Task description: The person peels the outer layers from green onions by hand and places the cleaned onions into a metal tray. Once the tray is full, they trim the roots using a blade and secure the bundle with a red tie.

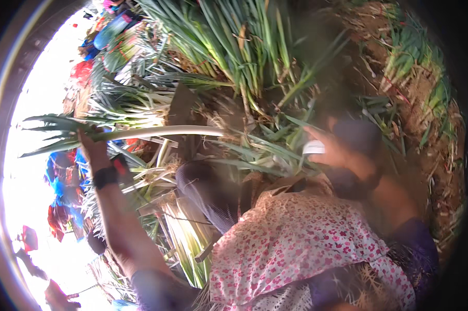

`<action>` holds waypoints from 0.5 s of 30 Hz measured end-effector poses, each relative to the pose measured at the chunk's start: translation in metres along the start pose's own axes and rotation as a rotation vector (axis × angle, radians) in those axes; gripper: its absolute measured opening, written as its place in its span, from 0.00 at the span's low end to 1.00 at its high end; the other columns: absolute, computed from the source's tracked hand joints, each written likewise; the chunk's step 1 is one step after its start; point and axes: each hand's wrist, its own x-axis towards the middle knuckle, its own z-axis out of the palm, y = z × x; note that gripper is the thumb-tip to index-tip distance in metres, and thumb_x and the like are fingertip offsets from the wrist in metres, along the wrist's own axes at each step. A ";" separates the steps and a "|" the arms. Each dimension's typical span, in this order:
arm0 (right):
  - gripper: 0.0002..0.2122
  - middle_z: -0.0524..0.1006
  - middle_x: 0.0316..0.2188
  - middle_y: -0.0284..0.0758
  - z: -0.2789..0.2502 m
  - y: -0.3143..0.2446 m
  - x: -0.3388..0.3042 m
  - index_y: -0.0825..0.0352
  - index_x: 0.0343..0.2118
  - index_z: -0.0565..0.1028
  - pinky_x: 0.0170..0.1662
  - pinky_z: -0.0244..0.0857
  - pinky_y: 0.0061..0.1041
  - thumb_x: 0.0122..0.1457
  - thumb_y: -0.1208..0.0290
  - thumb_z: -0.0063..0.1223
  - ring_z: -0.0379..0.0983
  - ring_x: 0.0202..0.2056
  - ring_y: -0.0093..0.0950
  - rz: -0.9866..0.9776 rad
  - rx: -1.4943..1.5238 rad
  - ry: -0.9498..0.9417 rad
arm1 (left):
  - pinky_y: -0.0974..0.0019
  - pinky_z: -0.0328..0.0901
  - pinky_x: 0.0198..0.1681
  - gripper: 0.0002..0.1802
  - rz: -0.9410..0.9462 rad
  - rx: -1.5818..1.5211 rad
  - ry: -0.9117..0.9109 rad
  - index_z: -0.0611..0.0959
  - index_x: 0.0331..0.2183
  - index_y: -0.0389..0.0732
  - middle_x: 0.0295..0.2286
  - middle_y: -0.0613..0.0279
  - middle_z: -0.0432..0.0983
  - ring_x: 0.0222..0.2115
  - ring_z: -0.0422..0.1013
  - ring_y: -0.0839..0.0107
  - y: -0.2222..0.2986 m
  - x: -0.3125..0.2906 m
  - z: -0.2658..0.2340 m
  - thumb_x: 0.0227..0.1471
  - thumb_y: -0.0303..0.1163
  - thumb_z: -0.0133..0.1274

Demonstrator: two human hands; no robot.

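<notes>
My left hand, with a dark band at its wrist, is closed around the green leaves of a long green onion. The onion's white stalk stretches to the right, and its rooty end lies over the middle of my view. My right hand is off to the right, beside loose green leaves, and is smeared by motion. Something white shows at its fingers; I cannot tell whether it is held or wrapped on. A floral cloth covers my lap.
A large heap of green onions stands ahead. White-stalked onions lie in a pile at the left and a bundle beside my lap. More onions rest on brown soil at the right. Other people are at the far left.
</notes>
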 end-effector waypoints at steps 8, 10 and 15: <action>0.36 0.68 0.48 0.44 0.050 -0.072 0.102 0.60 0.58 0.54 0.51 0.61 0.29 0.45 0.68 0.60 0.66 0.48 0.32 -0.458 0.280 0.113 | 0.67 0.64 0.30 0.24 -0.181 -0.623 -0.133 0.71 0.40 0.39 0.29 0.59 0.69 0.28 0.66 0.68 -0.041 -0.108 0.124 0.52 0.50 0.44; 0.32 0.72 0.42 0.41 0.056 -0.075 0.109 0.61 0.56 0.58 0.48 0.63 0.29 0.46 0.68 0.58 0.69 0.43 0.30 -0.259 0.369 -0.185 | 0.67 0.65 0.31 0.26 -0.191 -0.702 -0.154 0.70 0.41 0.36 0.30 0.57 0.68 0.28 0.65 0.68 -0.043 -0.121 0.112 0.52 0.50 0.44; 0.13 0.76 0.26 0.32 0.088 -0.042 0.102 0.65 0.37 0.76 0.32 0.64 0.23 0.48 0.67 0.56 0.71 0.26 0.24 -0.048 0.376 -0.538 | 0.59 0.64 0.28 0.32 -0.291 -0.771 -0.134 0.71 0.41 0.45 0.27 0.62 0.69 0.27 0.66 0.64 -0.048 -0.157 0.052 0.47 0.62 0.43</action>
